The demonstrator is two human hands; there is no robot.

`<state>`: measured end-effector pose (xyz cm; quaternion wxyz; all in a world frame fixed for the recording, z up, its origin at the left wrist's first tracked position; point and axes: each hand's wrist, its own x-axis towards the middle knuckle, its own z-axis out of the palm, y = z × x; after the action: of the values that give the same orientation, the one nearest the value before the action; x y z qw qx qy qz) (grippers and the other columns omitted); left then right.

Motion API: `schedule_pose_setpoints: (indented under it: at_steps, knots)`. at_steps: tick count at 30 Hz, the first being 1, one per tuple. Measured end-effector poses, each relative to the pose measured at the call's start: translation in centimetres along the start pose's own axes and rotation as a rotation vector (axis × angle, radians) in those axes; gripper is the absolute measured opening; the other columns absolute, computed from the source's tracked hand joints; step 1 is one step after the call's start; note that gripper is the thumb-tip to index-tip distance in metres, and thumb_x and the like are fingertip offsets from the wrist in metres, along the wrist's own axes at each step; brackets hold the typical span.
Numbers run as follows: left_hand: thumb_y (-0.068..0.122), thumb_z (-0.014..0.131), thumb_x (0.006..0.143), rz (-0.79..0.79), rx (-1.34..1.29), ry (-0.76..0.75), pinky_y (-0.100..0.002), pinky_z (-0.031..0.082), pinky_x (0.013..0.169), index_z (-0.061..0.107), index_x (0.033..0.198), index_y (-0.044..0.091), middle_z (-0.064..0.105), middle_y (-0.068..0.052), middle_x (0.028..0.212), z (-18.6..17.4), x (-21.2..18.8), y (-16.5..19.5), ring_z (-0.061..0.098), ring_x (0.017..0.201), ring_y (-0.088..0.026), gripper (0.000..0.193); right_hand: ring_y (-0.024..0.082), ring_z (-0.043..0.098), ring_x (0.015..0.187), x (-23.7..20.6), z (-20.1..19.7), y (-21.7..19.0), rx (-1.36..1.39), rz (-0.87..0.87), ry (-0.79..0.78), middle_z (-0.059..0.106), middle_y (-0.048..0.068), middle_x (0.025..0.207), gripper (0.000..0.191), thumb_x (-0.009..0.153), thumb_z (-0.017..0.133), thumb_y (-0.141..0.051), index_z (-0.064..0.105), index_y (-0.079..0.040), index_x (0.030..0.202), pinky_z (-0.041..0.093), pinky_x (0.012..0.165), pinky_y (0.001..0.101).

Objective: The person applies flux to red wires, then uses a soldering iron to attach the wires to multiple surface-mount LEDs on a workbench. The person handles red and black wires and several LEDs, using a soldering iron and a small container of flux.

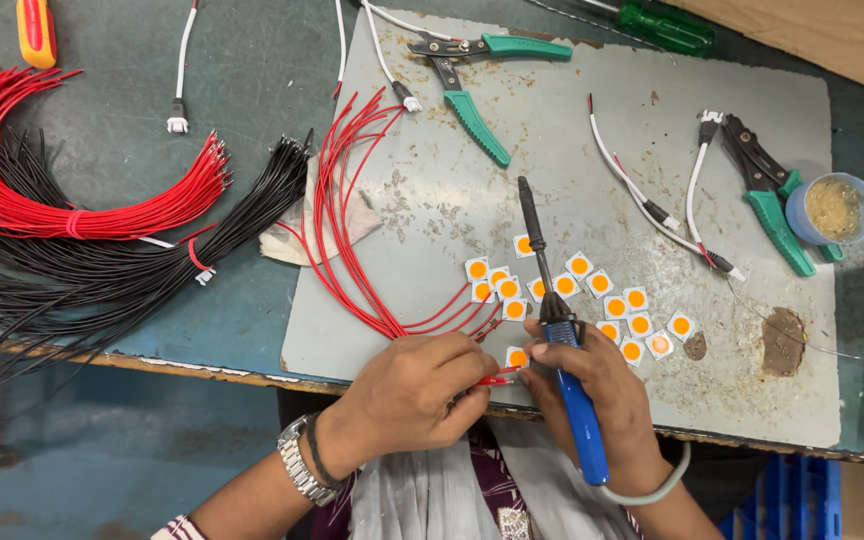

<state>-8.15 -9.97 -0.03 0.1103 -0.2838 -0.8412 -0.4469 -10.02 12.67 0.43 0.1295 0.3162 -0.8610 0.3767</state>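
Pinched between the fingers of the left hand point(414, 392) is the end of a red wire point(493, 381), laid against a small white square chip with an orange centre point(517, 357), while the right hand point(590, 388) grips a blue-handled soldering iron point(558, 325) whose tip points up and away. Judging by this, a joint is being prepared, so the iron's tip must swing back to the chip. Left of the hands lie red wire bundles point(72, 205) and black wire bundles point(102, 270); just above, more chips point(592, 290) crowd close; cutters point(467, 75) lie farther off.

Bundled red wires point(72, 215) and black wires point(102, 270) at left. Green-handled pliers point(467, 75) at top, second green-handled cutter point(767, 195) at right, beside small blue cup point(834, 210) of what may be flux.
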Motion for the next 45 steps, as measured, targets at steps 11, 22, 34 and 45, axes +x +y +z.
schedule_pose_setpoints:
  at_steps: [11,22,34,45]
  knots:
    - [0.005,0.072,0.082,-0.214,-0.194,-0.076,-0.035,0.057,0.064,0.069,0.101,0.001,0.071,-0.010,0.084,-0.51,0.37,-0.02,0.071,0.070,-0.025,0.020,0.029,0.073,0.101,-0.65,0.23,-0.26,0.051,0.075,0.036,0.072,0.013,0.120,0.048,0.079,0.081,0.000,0.055,-0.010,0.119,0.058,0.082,0.0351]
    - [0.001,0.069,0.089,-0.081,-0.216,0.012,-0.035,0.056,0.067,0.072,0.106,0.001,0.071,-0.010,0.085,-0.62,0.41,-0.02,0.072,0.075,-0.025,0.017,0.027,0.075,0.103,-0.80,0.44,0.00,0.045,0.049,0.069,0.074,0.011,0.116,0.049,0.081,0.081,-0.001,0.055,-0.009,0.121,0.058,0.082,0.0335]
    - [0.004,0.067,0.087,-0.079,-0.255,0.043,-0.032,0.055,0.062,0.067,0.104,0.000,0.071,-0.011,0.083,-0.47,0.18,-0.10,0.072,0.069,-0.023,0.018,0.025,0.076,0.098,-0.72,0.34,-0.18,0.098,0.116,0.060,0.075,0.011,0.115,0.049,0.080,0.081,-0.001,0.056,-0.009,0.121,0.061,0.077,0.0313]
    - [0.012,0.074,0.084,0.073,0.053,0.022,-0.034,0.055,0.066,0.070,0.103,0.006,0.070,-0.006,0.090,0.09,-0.20,-0.18,0.070,0.075,-0.022,0.020,0.026,0.075,0.097,-0.87,0.34,-0.04,0.070,0.088,0.059,0.074,0.012,0.117,0.049,0.079,0.081,-0.001,0.055,-0.009,0.120,0.060,0.076,0.0328]
